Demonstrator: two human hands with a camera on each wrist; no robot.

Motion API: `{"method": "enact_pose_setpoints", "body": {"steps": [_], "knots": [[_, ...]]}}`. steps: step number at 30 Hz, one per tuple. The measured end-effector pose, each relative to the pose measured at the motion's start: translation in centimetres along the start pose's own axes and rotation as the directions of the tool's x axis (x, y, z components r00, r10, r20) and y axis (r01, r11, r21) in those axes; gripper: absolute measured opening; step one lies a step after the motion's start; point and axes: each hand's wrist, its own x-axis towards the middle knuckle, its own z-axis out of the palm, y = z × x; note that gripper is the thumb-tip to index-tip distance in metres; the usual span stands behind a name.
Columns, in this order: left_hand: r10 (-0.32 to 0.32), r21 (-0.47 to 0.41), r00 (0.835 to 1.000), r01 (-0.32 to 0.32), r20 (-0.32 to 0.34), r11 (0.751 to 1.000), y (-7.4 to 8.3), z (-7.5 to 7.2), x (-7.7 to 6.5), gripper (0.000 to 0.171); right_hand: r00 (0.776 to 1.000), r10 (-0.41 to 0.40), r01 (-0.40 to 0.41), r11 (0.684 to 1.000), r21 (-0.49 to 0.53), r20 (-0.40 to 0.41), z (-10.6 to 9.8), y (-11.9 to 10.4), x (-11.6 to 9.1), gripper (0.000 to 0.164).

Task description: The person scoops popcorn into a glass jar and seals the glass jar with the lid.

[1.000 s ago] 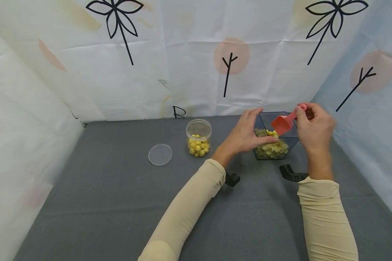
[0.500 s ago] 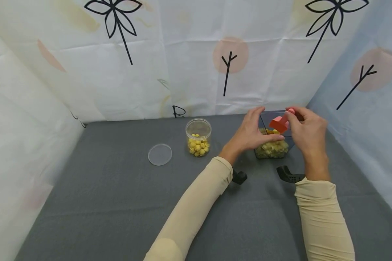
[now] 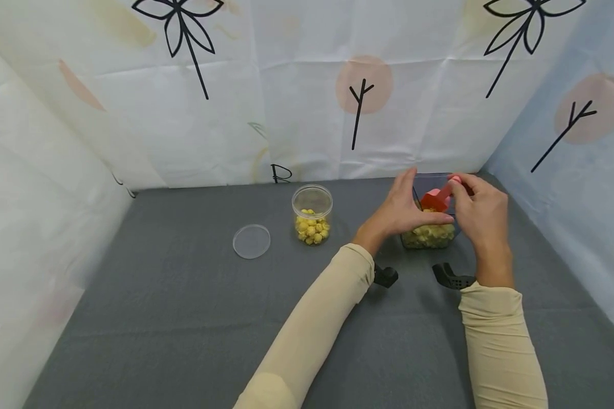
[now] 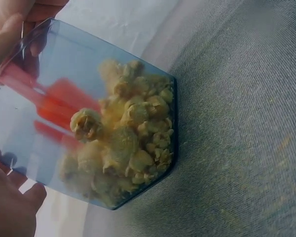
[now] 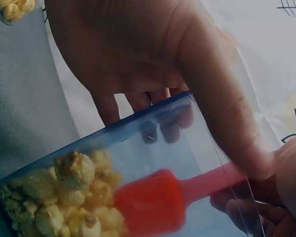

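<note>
My left hand [image 3: 401, 209] holds a clear bluish plastic container [image 4: 84, 49] near its rim, the thumb across the front and the fingers on the left side. Popcorn [image 4: 123, 143] covers the container's bottom part. With thumb and fingers, my right hand [image 3: 483, 210] pinches the handle of a red scoop [image 5: 153, 205] over the container's right side. The scoop's bowl is inside, tilted down, its lip at the popcorn. Seen through the wall in the right wrist view, the bowl's contents cannot be made out.
Left of the container stands a clear round jar [image 3: 312, 199], uncapped, partly filled with yellow popcorn [image 3: 312, 231]. A clear disc lid [image 3: 251, 241] lies flat on the grey cloth [image 3: 184, 318]. A patterned white sheet [image 3: 297, 102] rises behind.
My right hand has moved left and brought the scoop from above the container's rim down into it. The left hand has shifted slightly right along the container. Jar and lid have stayed put.
</note>
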Motion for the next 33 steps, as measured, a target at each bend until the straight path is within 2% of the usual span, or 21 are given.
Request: {"method": "enact_pose_setpoints", "body": {"steps": [3, 7, 13, 19, 26, 33], "knots": [[0.000, -0.016, 1.000, -0.001, -0.015, 1.000, 0.0, 0.1, 0.1, 0.121, 1.000, 0.009, -0.009, 1.000, -0.001, 0.006, 0.1, -0.1, 0.0, 0.043], [0.028, -0.056, 0.999, -0.030, -0.039, 0.998, -0.2, 0.3, 0.2, 0.117, 1.000, -0.021, 0.021, 1.000, -0.016, 0.008, 0.1, 0.0, 0.1, 0.042], [0.010, -0.100, 0.999, -0.014, -0.033, 0.995, -1.1, 0.7, -0.2, 0.114, 0.997, -0.023, 0.026, 0.999, -0.032, 0.079, 0.6, 0.3, -0.3, 0.045], [0.026, -0.127, 0.999, -0.032, -0.046, 0.991, -1.2, 1.2, -0.1, 0.113, 0.999, -0.012, 0.013, 1.000, -0.015, 0.039, 0.3, 0.5, -0.4, 0.042], [0.018, -0.135, 0.998, -0.026, -0.056, 0.991, -0.8, 1.3, 0.0, 0.113, 0.995, 0.044, -0.041, 0.998, -0.037, 0.088, -0.1, 0.4, 0.1, 0.049], [0.025, -0.136, 0.997, -0.034, -0.067, 0.990, -0.7, 1.2, 0.2, 0.113, 0.997, 0.065, -0.065, 0.998, -0.007, 0.029, 0.2, 0.3, 0.4, 0.048]]}}
